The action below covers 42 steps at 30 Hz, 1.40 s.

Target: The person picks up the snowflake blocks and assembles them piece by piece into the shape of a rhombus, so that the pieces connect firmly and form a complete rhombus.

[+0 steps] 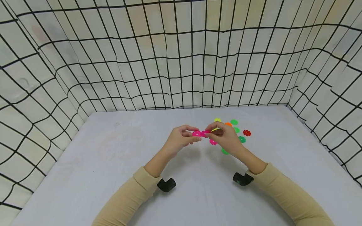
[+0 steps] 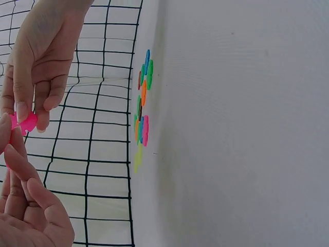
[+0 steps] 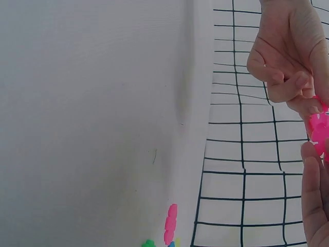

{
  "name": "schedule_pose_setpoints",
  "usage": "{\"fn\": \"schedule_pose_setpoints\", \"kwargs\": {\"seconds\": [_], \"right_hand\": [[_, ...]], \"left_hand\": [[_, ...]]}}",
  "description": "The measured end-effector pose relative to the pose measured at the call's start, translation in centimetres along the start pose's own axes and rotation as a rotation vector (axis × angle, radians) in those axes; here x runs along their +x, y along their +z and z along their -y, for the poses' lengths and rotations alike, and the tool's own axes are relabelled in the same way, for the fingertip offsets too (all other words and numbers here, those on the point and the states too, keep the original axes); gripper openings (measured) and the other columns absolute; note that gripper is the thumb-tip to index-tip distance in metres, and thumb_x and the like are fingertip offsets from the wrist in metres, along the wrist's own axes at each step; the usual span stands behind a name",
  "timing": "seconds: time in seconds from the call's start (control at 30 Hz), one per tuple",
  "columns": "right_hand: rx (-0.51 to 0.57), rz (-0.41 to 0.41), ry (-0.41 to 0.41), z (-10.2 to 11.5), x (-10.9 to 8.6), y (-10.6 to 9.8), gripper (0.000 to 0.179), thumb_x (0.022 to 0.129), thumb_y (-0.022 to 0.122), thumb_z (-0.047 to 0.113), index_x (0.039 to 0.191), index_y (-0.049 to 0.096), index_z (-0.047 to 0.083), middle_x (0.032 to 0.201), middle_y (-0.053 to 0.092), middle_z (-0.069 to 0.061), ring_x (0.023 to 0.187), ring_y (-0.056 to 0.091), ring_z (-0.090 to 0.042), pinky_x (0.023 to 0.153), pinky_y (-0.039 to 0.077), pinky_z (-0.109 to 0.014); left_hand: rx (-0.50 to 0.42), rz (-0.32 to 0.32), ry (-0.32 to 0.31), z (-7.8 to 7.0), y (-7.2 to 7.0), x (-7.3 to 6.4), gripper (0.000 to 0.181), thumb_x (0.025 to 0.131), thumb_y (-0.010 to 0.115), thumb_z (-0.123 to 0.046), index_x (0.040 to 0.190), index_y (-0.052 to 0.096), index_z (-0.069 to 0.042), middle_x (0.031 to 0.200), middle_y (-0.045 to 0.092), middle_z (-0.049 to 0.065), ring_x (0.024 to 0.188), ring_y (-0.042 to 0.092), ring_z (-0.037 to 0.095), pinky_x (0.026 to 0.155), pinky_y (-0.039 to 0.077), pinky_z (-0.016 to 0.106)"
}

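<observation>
2 pink discs (image 1: 197, 134); both in pinched fingers (image 1: 189, 128)

Discs (image 1: 247, 133) on table (image 1: 93, 182), netting (image 1: 192, 55) behind

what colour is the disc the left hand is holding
Bright pink: the disc in the left hand shows best in the head view.

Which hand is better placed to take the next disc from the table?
Likely the right hand: it is nearer the loose discs. Both it and the left hand pinch pink discs.
</observation>
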State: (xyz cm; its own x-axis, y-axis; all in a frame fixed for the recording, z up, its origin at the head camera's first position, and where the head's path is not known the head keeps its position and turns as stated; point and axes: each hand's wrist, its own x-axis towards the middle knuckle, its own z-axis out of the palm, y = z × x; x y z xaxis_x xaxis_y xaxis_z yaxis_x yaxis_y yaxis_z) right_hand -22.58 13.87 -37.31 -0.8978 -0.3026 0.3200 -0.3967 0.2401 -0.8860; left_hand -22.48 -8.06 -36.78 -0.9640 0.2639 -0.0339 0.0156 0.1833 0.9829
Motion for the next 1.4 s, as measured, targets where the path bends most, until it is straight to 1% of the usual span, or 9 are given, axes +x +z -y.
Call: {"fn": "schedule_pose_setpoints", "kwargs": {"seconds": [0.17, 0.3, 0.4, 0.67, 0.93, 1.07, 1.23, 1.3, 1.4], "right_hand": [[-0.006, -0.003, -0.005, 0.1, -0.1, -0.2, 0.013, 0.093, 0.074, 0.001, 0.105, 0.068, -0.002, 0.105, 0.069, -0.016, 0.093, 0.073, -0.040, 0.083, 0.059, -0.049], [0.012, 0.006, -0.029, 0.0, -0.3, -0.5, 0.011, 0.092, 0.073, -0.002, 0.101, 0.067, -0.004, 0.102, 0.072, -0.017, 0.089, 0.071, -0.047, 0.078, 0.061, -0.039], [0.039, 0.015, -0.053, 0.1, -0.5, -0.6, 0.009, 0.092, 0.071, -0.007, 0.099, 0.066, -0.007, 0.100, 0.072, -0.020, 0.087, 0.070, -0.050, 0.076, 0.061, -0.033], [0.069, 0.004, -0.093, 0.1, -1.0, -0.8, 0.008, 0.091, 0.070, -0.010, 0.095, 0.065, -0.008, 0.100, 0.072, -0.022, 0.079, 0.074, -0.021, 0.075, 0.059, -0.027], [0.072, -0.010, -0.099, 0.0, -1.2, -0.6, 0.009, 0.089, 0.072, -0.010, 0.094, 0.066, -0.007, 0.099, 0.073, -0.023, 0.079, 0.069, -0.045, 0.072, 0.059, -0.027], [0.079, -0.011, -0.115, -0.1, -1.2, -0.5, 0.009, 0.089, 0.072, -0.012, 0.093, 0.066, -0.007, 0.097, 0.073, -0.024, 0.077, 0.070, -0.041, 0.071, 0.059, -0.026], [0.033, -0.014, -0.235, -0.3, -1.3, -0.2, 0.012, 0.085, 0.073, -0.016, 0.093, 0.070, -0.007, 0.090, 0.073, -0.022, 0.068, 0.069, -0.029, 0.067, 0.058, -0.025], [0.014, -0.023, -0.284, -0.3, -1.3, -0.2, 0.014, 0.084, 0.074, -0.017, 0.093, 0.070, -0.007, 0.088, 0.073, -0.021, 0.066, 0.067, -0.029, 0.067, 0.058, -0.024], [0.023, -0.022, -0.298, -0.4, -1.2, -0.1, 0.015, 0.084, 0.073, -0.017, 0.093, 0.069, -0.006, 0.089, 0.073, -0.020, 0.067, 0.067, -0.034, 0.067, 0.058, -0.024]], "left_hand": [[-0.006, -0.010, 0.001, 0.0, 0.3, -0.1, 0.035, 0.087, 0.084, -0.020, 0.118, 0.072, -0.008, 0.081, 0.073, 0.001, 0.076, 0.060, 0.022, 0.078, 0.046, 0.041], [-0.011, -0.017, -0.004, -0.1, 0.6, -0.4, 0.034, 0.086, 0.085, -0.020, 0.116, 0.073, -0.007, 0.084, 0.075, 0.002, 0.076, 0.060, 0.023, 0.078, 0.046, 0.042], [-0.017, -0.023, 0.002, -0.3, 0.7, -0.6, 0.034, 0.086, 0.085, -0.019, 0.116, 0.073, -0.006, 0.084, 0.075, 0.003, 0.072, 0.058, 0.017, 0.076, 0.045, 0.041], [-0.019, -0.036, 0.013, -0.7, 1.0, -0.7, 0.032, 0.085, 0.086, -0.016, 0.113, 0.075, -0.005, 0.082, 0.075, 0.003, 0.070, 0.058, 0.015, 0.073, 0.043, 0.036], [-0.027, -0.049, 0.006, -0.7, 1.2, -0.8, 0.033, 0.084, 0.087, -0.016, 0.112, 0.075, -0.004, 0.078, 0.074, 0.002, 0.068, 0.057, 0.015, 0.069, 0.039, 0.031], [-0.023, -0.048, 0.023, -0.8, 1.3, -1.0, 0.032, 0.084, 0.087, -0.015, 0.111, 0.075, -0.004, 0.079, 0.075, 0.003, 0.068, 0.057, 0.015, 0.069, 0.040, 0.031], [0.003, -0.042, 0.049, -1.0, 1.3, -1.2, 0.031, 0.084, 0.087, -0.013, 0.110, 0.075, -0.002, 0.080, 0.075, 0.004, 0.067, 0.057, 0.015, 0.067, 0.044, 0.030], [0.010, -0.044, 0.055, -1.0, 1.3, -1.2, 0.031, 0.084, 0.086, -0.013, 0.110, 0.074, -0.002, 0.080, 0.075, 0.004, 0.067, 0.057, 0.015, 0.067, 0.045, 0.031], [0.021, -0.042, 0.063, -1.0, 1.2, -1.1, 0.032, 0.085, 0.086, -0.014, 0.111, 0.074, -0.002, 0.079, 0.074, 0.004, 0.067, 0.058, 0.016, 0.070, 0.047, 0.033]]}}
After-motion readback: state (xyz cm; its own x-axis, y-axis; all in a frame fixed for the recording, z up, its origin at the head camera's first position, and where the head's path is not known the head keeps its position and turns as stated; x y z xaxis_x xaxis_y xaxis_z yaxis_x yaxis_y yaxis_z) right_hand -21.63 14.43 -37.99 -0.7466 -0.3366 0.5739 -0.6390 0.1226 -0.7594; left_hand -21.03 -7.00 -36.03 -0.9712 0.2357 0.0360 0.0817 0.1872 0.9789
